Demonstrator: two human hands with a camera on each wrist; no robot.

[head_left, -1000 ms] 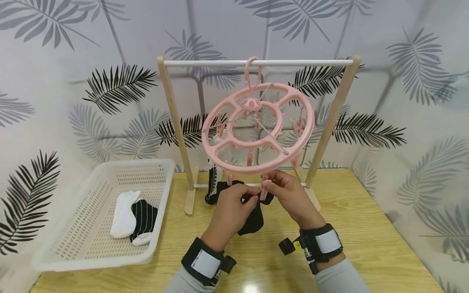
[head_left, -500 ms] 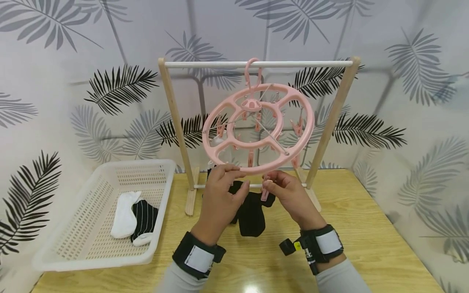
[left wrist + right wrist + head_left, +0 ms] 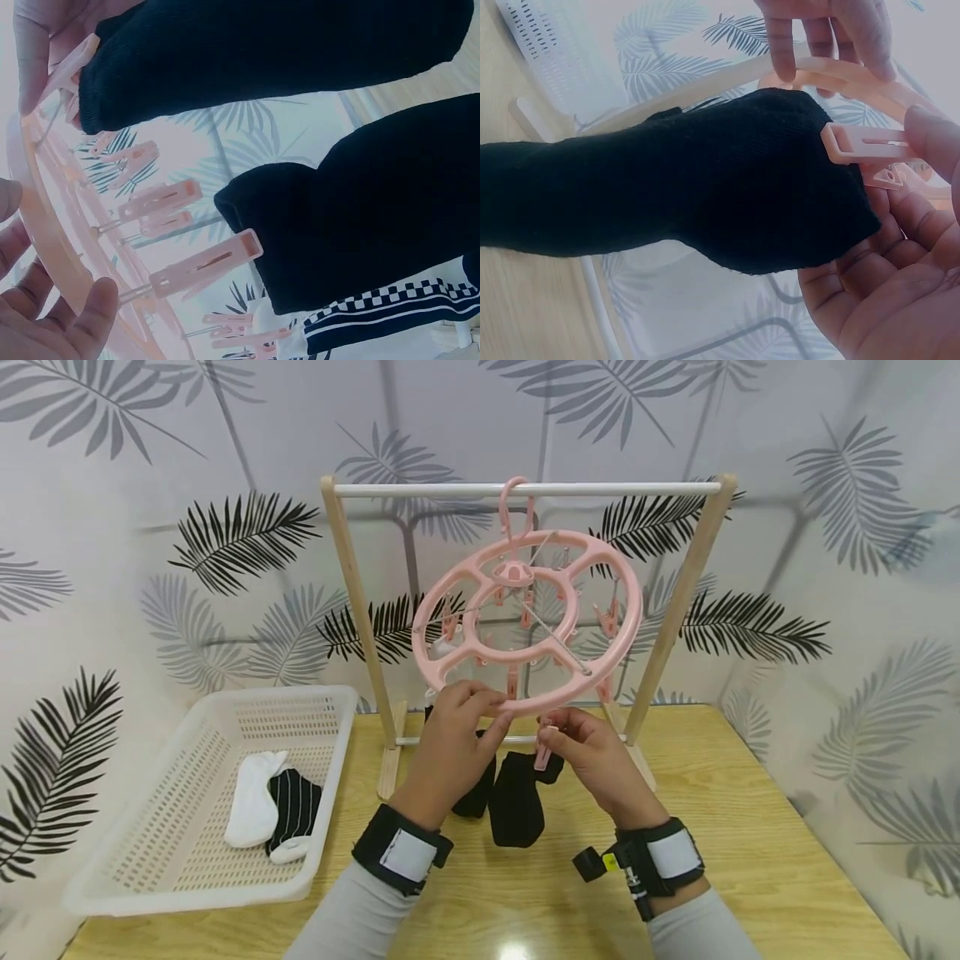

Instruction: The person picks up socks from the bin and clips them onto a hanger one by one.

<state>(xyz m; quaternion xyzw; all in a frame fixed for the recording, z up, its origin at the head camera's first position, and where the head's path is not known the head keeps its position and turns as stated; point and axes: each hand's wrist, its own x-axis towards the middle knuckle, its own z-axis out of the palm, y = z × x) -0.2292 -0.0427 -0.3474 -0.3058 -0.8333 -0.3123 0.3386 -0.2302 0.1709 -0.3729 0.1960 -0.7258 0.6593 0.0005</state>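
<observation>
In the head view my left hand (image 3: pixel 448 752) grips the front rim of a pink round clip hanger (image 3: pixel 626 652), its fingers and thumb around the edge. My right hand (image 3: pixel 596 764) pinches a pink clothespin (image 3: pixel 544 750) just below that rim. A black sock (image 3: pixel 517 806) hangs from this clothespin; the right wrist view shows the clip (image 3: pixel 862 142) on the edge of the sock (image 3: pixel 727 180). To its left hangs a second black sock (image 3: pixel 474 795), with its own clothespin (image 3: pixel 206 262) over its edge in the left wrist view. A sock with a checkered band (image 3: pixel 390 300) hangs behind.
The hanger hooks over the white bar (image 3: pixel 615 489) of a wooden-sided rack (image 3: pixel 678 602). A white plastic basket (image 3: pixel 197 893) stands at left with a white sock (image 3: pixel 253 802) and a black striped sock (image 3: pixel 295 810) inside. Several pink clothespins dangle under the hanger.
My left hand has left the black sock and moved up and left to the hanger's rim. My right hand stays at the clothespin while the sock now hangs from it.
</observation>
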